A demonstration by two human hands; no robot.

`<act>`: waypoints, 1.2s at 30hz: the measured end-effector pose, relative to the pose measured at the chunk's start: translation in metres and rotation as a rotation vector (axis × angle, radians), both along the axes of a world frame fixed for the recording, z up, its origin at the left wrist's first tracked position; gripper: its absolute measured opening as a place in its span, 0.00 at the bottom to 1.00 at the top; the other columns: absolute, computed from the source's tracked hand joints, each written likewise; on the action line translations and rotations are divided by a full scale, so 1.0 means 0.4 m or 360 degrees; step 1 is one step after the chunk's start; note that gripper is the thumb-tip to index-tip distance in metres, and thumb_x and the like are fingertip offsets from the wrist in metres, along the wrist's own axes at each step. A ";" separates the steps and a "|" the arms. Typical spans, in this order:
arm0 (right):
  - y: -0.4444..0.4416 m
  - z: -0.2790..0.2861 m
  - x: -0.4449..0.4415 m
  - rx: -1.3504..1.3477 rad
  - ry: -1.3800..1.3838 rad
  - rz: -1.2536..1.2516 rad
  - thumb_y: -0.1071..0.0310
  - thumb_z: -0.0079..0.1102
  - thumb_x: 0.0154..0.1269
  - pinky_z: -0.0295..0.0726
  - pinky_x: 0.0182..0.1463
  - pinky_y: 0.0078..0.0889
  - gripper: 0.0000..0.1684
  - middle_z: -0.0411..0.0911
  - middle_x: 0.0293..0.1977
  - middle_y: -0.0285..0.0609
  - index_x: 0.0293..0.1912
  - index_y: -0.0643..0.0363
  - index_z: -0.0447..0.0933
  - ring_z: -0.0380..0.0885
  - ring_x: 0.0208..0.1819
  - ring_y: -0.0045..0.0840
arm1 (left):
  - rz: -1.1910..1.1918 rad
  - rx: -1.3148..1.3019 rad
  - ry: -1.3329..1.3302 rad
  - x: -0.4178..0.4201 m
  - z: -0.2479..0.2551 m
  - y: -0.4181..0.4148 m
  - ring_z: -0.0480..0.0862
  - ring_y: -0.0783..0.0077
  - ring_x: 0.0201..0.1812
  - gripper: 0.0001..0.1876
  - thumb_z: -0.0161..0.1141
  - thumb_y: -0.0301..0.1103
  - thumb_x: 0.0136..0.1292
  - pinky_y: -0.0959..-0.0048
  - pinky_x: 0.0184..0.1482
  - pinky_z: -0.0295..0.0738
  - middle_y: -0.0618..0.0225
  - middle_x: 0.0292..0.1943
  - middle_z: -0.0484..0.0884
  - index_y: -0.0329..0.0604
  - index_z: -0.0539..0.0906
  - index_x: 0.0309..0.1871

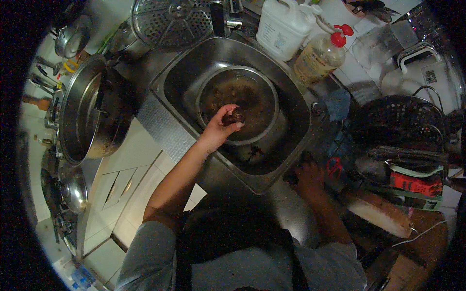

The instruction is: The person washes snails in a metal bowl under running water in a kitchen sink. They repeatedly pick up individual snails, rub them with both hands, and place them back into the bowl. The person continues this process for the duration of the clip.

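My left hand (224,125) holds a small dark brown lump (234,116) between thumb and fingers, over the lower left part of a round metal bowl (275,105). What the lump is, I cannot tell. Brownish water with dark bits lies in the bowl, which sits inside a stainless steel sink (291,109). Some dark scraps (256,153) rest on the sink floor below the bowl. My right hand (307,171) is in shadow beside the sink's lower right edge, near something dark; its fingers and whatever they touch are hard to make out.
A large steel pot (78,120) stands at the left. Behind the sink are a perforated metal lid (171,22), a faucet (233,23), a white plastic jug (284,29) and a pump bottle with a red top (320,58). A dark perforated basket (397,120) is at the right.
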State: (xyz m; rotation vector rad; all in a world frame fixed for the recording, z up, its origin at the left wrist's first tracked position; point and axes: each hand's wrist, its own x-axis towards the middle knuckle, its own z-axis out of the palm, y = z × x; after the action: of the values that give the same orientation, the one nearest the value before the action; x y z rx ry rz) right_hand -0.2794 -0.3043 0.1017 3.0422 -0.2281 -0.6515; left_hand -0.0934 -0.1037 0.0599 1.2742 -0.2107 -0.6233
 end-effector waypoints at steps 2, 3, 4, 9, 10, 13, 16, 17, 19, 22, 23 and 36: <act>-0.006 0.000 -0.001 0.0059 -0.0076 0.0087 0.50 0.58 0.40 0.56 0.50 0.46 0.26 0.65 0.44 0.44 0.42 0.48 0.70 0.56 0.52 0.37 | 0.0014 -0.0061 0.0091 -0.006 -0.004 -0.002 0.71 0.79 0.34 0.20 0.56 0.21 0.46 0.80 0.39 0.67 0.73 0.34 0.70 0.43 0.66 0.45; -0.007 0.004 0.001 0.0090 -0.0115 0.0132 0.51 0.58 0.41 0.58 0.50 0.44 0.26 0.66 0.43 0.44 0.42 0.48 0.70 0.57 0.52 0.37 | 0.0030 -0.0061 0.0113 -0.009 -0.004 -0.004 0.71 0.79 0.34 0.20 0.56 0.21 0.46 0.80 0.38 0.68 0.72 0.34 0.70 0.44 0.66 0.44; -0.009 0.015 0.010 0.0242 -0.0043 0.0096 0.52 0.58 0.41 0.60 0.49 0.42 0.26 0.67 0.41 0.44 0.42 0.50 0.70 0.59 0.50 0.37 | 0.0047 -0.0060 0.0136 -0.012 -0.005 -0.004 0.71 0.79 0.33 0.20 0.57 0.21 0.46 0.80 0.37 0.68 0.72 0.34 0.69 0.44 0.66 0.44; 0.010 0.015 0.099 0.1173 -0.0411 -0.0542 0.62 0.59 0.44 0.68 0.40 0.27 0.22 0.71 0.32 0.43 0.41 0.58 0.70 0.69 0.37 0.30 | -0.0029 0.0115 -0.0119 -0.037 0.022 -0.025 0.70 0.78 0.36 0.23 0.57 0.21 0.46 0.80 0.41 0.66 0.73 0.33 0.68 0.44 0.66 0.47; 0.022 -0.003 0.120 0.1443 -0.0600 -0.0694 0.65 0.58 0.45 0.69 0.38 0.24 0.20 0.72 0.30 0.41 0.41 0.60 0.69 0.70 0.34 0.27 | -0.0034 0.0216 -0.0260 -0.043 0.032 -0.032 0.70 0.78 0.37 0.23 0.57 0.21 0.45 0.80 0.42 0.65 0.73 0.33 0.68 0.44 0.66 0.48; 0.081 -0.001 0.217 0.2003 -0.0840 -0.0911 0.71 0.56 0.47 0.69 0.36 0.19 0.16 0.71 0.28 0.38 0.39 0.62 0.70 0.69 0.32 0.19 | -0.0089 0.0294 -0.0569 -0.051 -0.003 -0.038 0.69 0.78 0.40 0.23 0.57 0.22 0.46 0.80 0.45 0.64 0.72 0.36 0.70 0.44 0.67 0.48; 0.114 -0.036 0.271 0.2196 -0.1055 -0.0727 0.72 0.55 0.48 0.68 0.34 0.18 0.12 0.71 0.28 0.37 0.36 0.62 0.71 0.69 0.31 0.17 | -0.0088 0.0199 -0.0451 -0.073 0.034 -0.046 0.67 0.75 0.46 0.25 0.57 0.24 0.46 0.78 0.49 0.61 0.70 0.45 0.69 0.43 0.66 0.50; 0.122 -0.057 0.278 0.2231 -0.1150 -0.0611 0.72 0.55 0.48 0.68 0.34 0.18 0.11 0.71 0.28 0.37 0.35 0.62 0.71 0.69 0.31 0.17 | -0.0069 0.0231 -0.0519 -0.072 0.032 -0.050 0.67 0.75 0.46 0.25 0.57 0.24 0.46 0.78 0.48 0.62 0.69 0.45 0.69 0.43 0.66 0.50; 0.154 -0.081 0.286 0.1953 -0.1352 -0.0563 0.72 0.55 0.48 0.68 0.33 0.18 0.08 0.71 0.26 0.36 0.32 0.62 0.71 0.69 0.29 0.17 | -0.0009 0.0305 -0.0648 -0.074 0.013 -0.050 0.68 0.75 0.45 0.25 0.58 0.24 0.46 0.77 0.48 0.62 0.69 0.45 0.69 0.43 0.66 0.50; 0.161 -0.082 0.288 0.1637 -0.1414 -0.0588 0.66 0.52 0.51 0.69 0.33 0.23 0.08 0.72 0.27 0.40 0.28 0.61 0.71 0.70 0.29 0.22 | -0.0022 0.0245 -0.0485 -0.083 0.005 -0.048 0.69 0.76 0.44 0.25 0.57 0.24 0.46 0.78 0.47 0.64 0.67 0.44 0.69 0.43 0.65 0.51; 0.158 -0.081 0.288 0.1551 -0.1396 -0.0612 0.63 0.51 0.52 0.70 0.34 0.26 0.10 0.73 0.28 0.41 0.28 0.60 0.70 0.71 0.29 0.25 | -0.0039 0.0197 -0.0385 -0.083 0.008 -0.044 0.69 0.76 0.43 0.25 0.56 0.24 0.47 0.78 0.47 0.64 0.67 0.44 0.70 0.43 0.64 0.51; 0.134 -0.067 0.311 0.2277 -0.1145 -0.0753 0.66 0.50 0.53 0.71 0.35 0.23 0.10 0.73 0.28 0.40 0.32 0.62 0.71 0.72 0.31 0.24 | -0.0123 0.0001 -0.0270 -0.077 0.024 -0.049 0.69 0.74 0.46 0.23 0.51 0.26 0.52 0.70 0.48 0.66 0.68 0.44 0.70 0.41 0.61 0.54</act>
State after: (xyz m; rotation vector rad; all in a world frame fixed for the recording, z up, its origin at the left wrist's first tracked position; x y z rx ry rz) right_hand -0.1550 -0.2507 0.0749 4.5013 -0.7872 0.7736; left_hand -0.1240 -0.1234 0.0695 1.3250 -0.4016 -0.5806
